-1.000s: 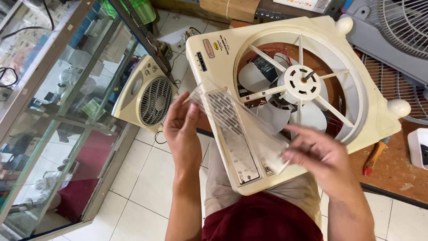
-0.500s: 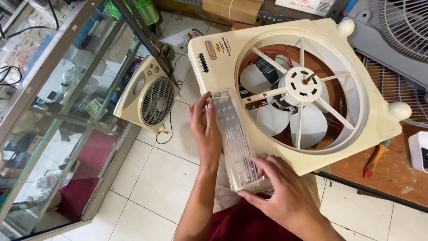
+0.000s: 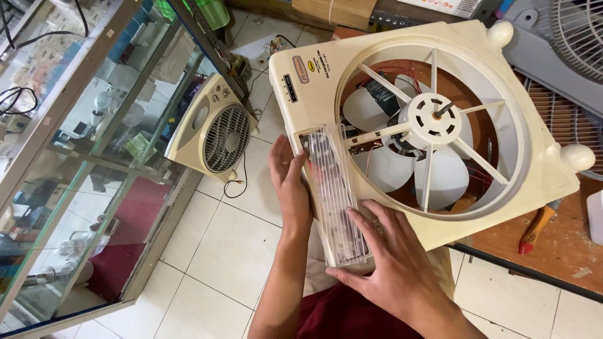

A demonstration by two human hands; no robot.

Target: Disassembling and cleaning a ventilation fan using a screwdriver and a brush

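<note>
Risk first: could slip sideways or spring loose, that clear ribbed plastic cover strip (image 3: 336, 201), since only flat pressure from two palms holds it against the left edge of the cream square plastic box-fan housing (image 3: 540, 157). Could crack along the thin ribs if pressed unevenly at one end only. Could also tip off the lap, the housing itself, resting partly on the brown wooden table (image 3: 559, 245) at the far side and partly over the red shorts (image 3: 352, 317) below the grip. Just beyond the fingertips of the near grip, a red and black wire bundle (image 3: 389, 75) and translucent white blades (image 3: 408, 169) behind the spokes; might get pinched, though hard to tell from this angle whether any wire runs under the strip.

Left hand (image 3: 290, 182): flat, fingers together and extended, laid along the outer long side of the strip near its upper end, wrist straight, forearm rising from below. No pinch, just a pressing palm.

Right hand (image 3: 392, 257): fingers spread, draped over the lower end of the strip, thumb toward the body, pressing down rather than clamping.

Further left of the grip, on the white tiled floor (image 3: 220, 251), a small cream box fan with grey grille (image 3: 210, 129) beside a glass display cabinet (image 3: 75, 157). Right of the grip, a red-handled tool (image 3: 535, 229) on the table.
</note>
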